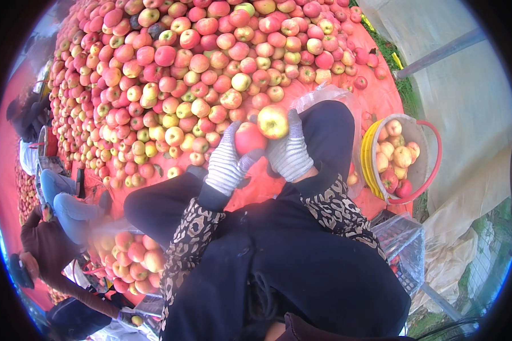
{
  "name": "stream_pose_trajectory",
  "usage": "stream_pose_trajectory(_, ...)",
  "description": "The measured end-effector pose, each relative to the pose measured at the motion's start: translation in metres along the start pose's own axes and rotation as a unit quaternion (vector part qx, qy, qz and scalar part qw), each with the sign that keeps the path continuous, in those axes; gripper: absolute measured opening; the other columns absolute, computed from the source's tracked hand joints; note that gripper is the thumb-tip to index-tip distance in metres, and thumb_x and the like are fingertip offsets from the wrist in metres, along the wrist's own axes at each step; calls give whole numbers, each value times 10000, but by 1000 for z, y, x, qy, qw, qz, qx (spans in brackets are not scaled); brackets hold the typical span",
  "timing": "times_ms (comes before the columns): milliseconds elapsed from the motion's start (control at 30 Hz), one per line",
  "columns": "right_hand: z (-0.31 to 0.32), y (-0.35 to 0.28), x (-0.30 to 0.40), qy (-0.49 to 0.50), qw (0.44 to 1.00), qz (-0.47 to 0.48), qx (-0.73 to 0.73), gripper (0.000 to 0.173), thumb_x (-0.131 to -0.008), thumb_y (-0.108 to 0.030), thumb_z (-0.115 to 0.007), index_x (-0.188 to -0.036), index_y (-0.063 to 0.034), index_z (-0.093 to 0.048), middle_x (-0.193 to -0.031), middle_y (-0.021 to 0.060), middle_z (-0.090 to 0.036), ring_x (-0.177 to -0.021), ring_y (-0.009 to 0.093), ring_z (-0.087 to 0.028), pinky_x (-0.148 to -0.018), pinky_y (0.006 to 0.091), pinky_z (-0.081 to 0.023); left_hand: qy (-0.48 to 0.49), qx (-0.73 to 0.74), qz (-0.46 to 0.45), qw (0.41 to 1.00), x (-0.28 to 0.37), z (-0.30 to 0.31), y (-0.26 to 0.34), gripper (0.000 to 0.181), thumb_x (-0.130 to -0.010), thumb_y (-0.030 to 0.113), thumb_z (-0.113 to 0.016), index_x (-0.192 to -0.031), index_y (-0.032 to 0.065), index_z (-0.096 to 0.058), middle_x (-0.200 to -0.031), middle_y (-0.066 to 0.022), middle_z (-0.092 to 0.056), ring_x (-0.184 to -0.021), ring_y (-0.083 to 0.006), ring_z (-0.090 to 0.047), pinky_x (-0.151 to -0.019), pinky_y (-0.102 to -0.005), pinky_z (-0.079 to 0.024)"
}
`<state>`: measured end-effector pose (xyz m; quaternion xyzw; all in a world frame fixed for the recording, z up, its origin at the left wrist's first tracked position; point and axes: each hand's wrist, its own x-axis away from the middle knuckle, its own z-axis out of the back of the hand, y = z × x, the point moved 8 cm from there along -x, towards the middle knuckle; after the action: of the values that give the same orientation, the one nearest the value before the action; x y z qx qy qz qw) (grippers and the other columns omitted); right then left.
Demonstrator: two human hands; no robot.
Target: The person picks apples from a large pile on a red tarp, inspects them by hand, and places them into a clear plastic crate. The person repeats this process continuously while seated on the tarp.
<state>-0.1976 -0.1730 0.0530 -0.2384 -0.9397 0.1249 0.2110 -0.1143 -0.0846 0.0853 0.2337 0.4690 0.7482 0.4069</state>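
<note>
Both my hands wear striped, light grey knitted gloves and meet above the red sheet between my bent knees. My left hand (229, 160) grips a red apple (250, 139). Close beside it, my right hand (289, 147) holds a yellow-and-red apple (273, 122), its hollow end turned up towards me. The two apples appear to touch or nearly touch. Beyond them spreads a large heap of red and yellow apples (200, 62). A clear plastic bag (324, 94) lies partly behind my right knee.
A bucket (426, 160) with a red handle, holding several apples, stands at the right. Near it is a plastic-lined crate (414, 243). More apples (132, 260) fill a lined container at lower left. Co-workers sit at the left, one in a brown top (53, 247). A metal pole (443, 52) slants at upper right.
</note>
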Motion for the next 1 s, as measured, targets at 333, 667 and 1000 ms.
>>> stream_pose_trajectory(333,-16,10,7,-4,994,-57,-90,721,-805,-672,-477,-1166,-47,-496,-1164,167,-558,-1119,316,-510,-1016,495,-357,195,35,-72,978,47,51,-3,533,-859,198,-608,-1312,24,-389,-1285,-136,-418,-1149,-218,-462,-964,-347,-394)
stream_pose_trajectory(667,-53,67,18,10,991,-127,-31,716,-807,-619,-532,-1152,8,-501,-1149,179,-554,-1134,326,-492,-1029,462,-351,190,211,102,953,65,70,-35,818,-726,317,-774,-1346,42,-316,-1223,-144,-448,-1114,-214,-477,-892,-336,-461)
stream_pose_trajectory(1000,-67,64,14,-47,978,-182,91,626,-826,-503,-606,-1183,-1,-492,-1170,158,-547,-1061,327,-540,-792,415,-517,520,48,116,845,301,287,-43,603,-815,250,-687,-1296,35,-394,-1120,-116,-525,-939,-216,-562,-727,-304,-511)
